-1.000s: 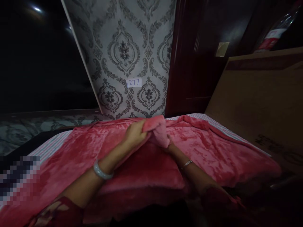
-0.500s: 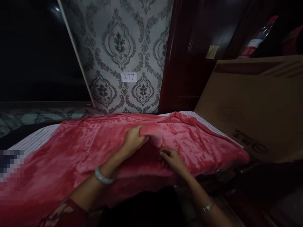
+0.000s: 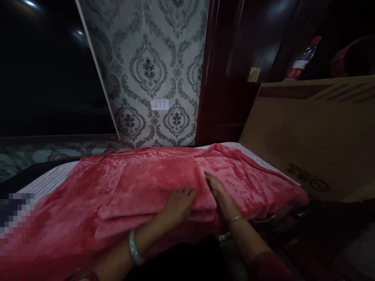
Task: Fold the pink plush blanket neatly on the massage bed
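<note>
A folded pink plush cloth (image 3: 146,181), with several layers showing along its front edge, lies on a larger pink plush blanket (image 3: 246,187). Its exact kind I cannot make out. My left hand (image 3: 181,201) rests palm down on the right part of the folded stack, fingers extended, a pale bangle on the wrist. Against the stack's right edge, my right hand (image 3: 216,187) stands on its side with fingers stretched forward, a thin bracelet on the wrist. Neither hand grips the cloth.
A large cardboard box (image 3: 304,136) stands to the right, with a red-labelled bottle (image 3: 301,62) behind its top edge. A dark screen (image 3: 52,74) is at the left. Striped bedding (image 3: 52,175) shows beneath the blanket. A paper marked 277 (image 3: 159,104) is on the wall.
My left hand has let go of the raised cloth corner and now lies on the stack, which is flat. My right hand has moved forward to the stack's right edge, its fingers straightened.
</note>
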Action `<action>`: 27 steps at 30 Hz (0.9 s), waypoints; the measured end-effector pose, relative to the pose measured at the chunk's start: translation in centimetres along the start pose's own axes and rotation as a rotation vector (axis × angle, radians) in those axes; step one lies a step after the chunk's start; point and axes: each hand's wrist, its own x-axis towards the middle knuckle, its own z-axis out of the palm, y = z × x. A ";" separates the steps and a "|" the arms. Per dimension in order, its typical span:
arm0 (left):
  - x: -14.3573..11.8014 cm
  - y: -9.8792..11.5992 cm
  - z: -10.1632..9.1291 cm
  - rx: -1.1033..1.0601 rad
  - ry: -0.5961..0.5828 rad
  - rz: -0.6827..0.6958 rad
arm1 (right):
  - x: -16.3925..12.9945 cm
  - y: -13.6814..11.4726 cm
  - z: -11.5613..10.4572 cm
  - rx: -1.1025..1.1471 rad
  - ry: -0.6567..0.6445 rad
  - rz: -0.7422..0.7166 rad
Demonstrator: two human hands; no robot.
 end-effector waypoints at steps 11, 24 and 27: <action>-9.8 -7.1 -2.1 -0.005 0.117 -0.178 | -9.2 1.8 -4.7 0.036 -0.043 0.095; -18.1 -13.7 -4.7 -0.877 0.506 -0.939 | -9.2 1.6 -3.5 -0.324 0.030 0.044; -17.5 -13.2 -5.1 -1.089 0.546 -1.012 | -9.3 1.1 -3.9 -0.342 0.029 0.103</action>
